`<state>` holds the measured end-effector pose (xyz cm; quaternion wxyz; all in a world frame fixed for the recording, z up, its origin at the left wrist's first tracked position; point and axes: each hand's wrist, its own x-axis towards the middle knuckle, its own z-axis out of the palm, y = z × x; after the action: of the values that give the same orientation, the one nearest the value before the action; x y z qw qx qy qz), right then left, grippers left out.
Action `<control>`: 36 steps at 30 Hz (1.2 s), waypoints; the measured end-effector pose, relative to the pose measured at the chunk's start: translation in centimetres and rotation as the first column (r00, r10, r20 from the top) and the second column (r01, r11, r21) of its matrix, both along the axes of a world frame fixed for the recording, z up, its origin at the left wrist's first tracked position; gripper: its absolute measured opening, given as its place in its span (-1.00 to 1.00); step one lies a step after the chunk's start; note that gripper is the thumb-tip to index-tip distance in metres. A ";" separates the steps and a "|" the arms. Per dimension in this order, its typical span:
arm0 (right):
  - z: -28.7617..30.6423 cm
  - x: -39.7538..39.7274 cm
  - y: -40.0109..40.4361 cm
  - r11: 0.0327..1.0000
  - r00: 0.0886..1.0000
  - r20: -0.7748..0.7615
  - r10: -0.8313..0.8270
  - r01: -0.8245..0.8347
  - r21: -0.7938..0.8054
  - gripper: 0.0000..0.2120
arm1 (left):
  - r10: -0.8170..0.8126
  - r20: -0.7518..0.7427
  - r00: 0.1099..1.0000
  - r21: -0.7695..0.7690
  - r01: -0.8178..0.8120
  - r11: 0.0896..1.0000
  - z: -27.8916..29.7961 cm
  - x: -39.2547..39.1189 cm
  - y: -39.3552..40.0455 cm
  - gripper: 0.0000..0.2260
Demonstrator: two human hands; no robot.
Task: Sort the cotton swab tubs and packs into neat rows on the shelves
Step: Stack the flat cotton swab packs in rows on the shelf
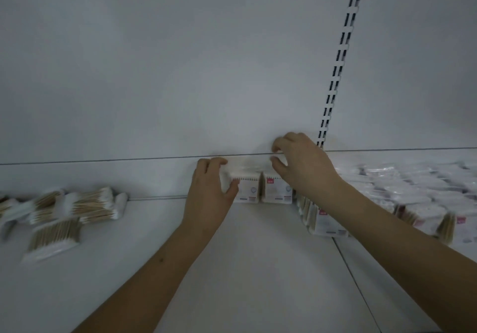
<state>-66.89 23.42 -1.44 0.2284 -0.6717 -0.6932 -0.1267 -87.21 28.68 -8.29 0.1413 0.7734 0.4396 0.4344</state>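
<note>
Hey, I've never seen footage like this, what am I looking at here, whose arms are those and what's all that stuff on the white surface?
This is one picture from a camera worn on a person's head, looking forward and down, so the two bare arms are the wearer's own. No machine is involved. The white surface is a shop shelf with a back panel behind it. The left hand grips one cotton swab pack standing at the back; the right hand curls over the neighbouring pack beside it. To the left lie loose swab bundles in a jumble. To the right stand more packs, with further ones behind, blurred.
</note>
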 end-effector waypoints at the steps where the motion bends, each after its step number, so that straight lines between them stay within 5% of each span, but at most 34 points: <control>1: 0.3 -0.8 0.2 0.997 0.999 -0.035 0.036 -0.033 0.069 -0.77 | 0.008 0.015 1.000 -0.011 -0.008 1.000 0.0 -0.8 -0.5 -0.62; 5: 1.8 -6.1 1.7 0.948 0.964 -0.155 0.217 -0.170 0.269 -0.73 | 0.059 0.003 0.998 -0.049 -0.059 0.997 -0.5 -5.7 -2.9 -0.69; 12: 1.4 -19.1 5.9 0.858 0.835 -0.270 0.480 -0.381 0.344 -0.68 | 0.286 -0.026 0.958 -0.107 -0.287 0.952 -1.6 -17.4 -5.7 -0.84; 18: -1.6 -28.2 8.7 0.837 0.799 -0.250 0.547 -0.521 0.166 -0.56 | 0.606 -0.051 0.793 -0.069 -0.609 0.790 -2.2 -25.4 -4.6 -0.56; 24: -5.5 -31.9 10.0 0.768 0.762 -0.277 0.586 -0.631 -0.112 -0.31 | 0.543 -0.165 0.823 -0.202 -0.567 0.799 -4.1 -26.3 -3.3 -0.16; 27: -7.2 -32.4 10.4 0.756 0.756 -0.301 0.581 -0.638 -0.144 -0.29 | 0.542 -0.209 0.814 -0.173 -0.576 0.799 -4.7 -26.6 -2.8 -0.27; 31: -9.6 -32.3 11.0 0.818 0.766 -0.362 0.531 -0.575 -0.018 -0.54 | 0.511 -0.241 0.825 -0.134 -0.550 0.824 -4.5 -26.8 -2.5 -0.55; 36: -9.8 -31.8 10.8 0.835 0.745 -0.422 0.518 -0.548 0.058 -0.59 | 0.506 0.007 0.862 -0.169 -0.498 0.851 -3.9 -27.2 -3.1 -0.72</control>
<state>-98.70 34.22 -11.27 0.3752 -0.4643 -0.7939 0.1156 -114.37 25.56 -12.18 0.0961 0.6065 0.6561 0.4388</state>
